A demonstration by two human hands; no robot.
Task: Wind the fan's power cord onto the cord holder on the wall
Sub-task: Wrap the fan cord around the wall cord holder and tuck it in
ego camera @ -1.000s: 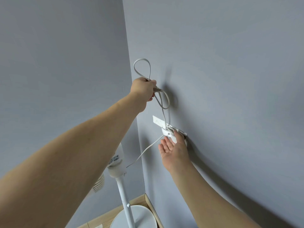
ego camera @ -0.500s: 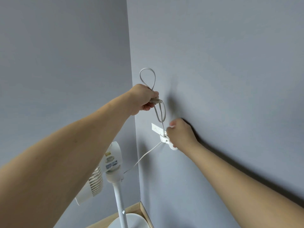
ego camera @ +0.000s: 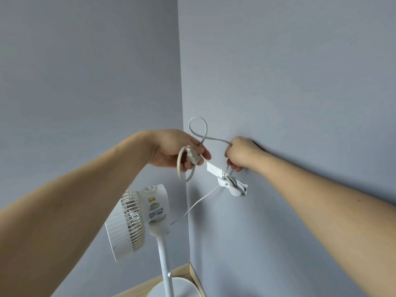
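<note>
The left hand point(ego camera: 171, 150) gripped the plug end, a loop of the power cord point(ego camera: 198, 129) arching up. The right hand point(ego camera: 241, 154) pinched the cord just above the wall-mounted cord holder point(ego camera: 232, 185), already partly wound; the fan point(ego camera: 137, 221) stood below.

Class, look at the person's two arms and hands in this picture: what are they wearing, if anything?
Nothing shows on them. Both forearms are bare as far as the frame's edges, with no sleeve in view. The left hand and the right hand wear no gloves, and no ring, watch, bracelet or marking can be seen on either wrist or hand.
</note>
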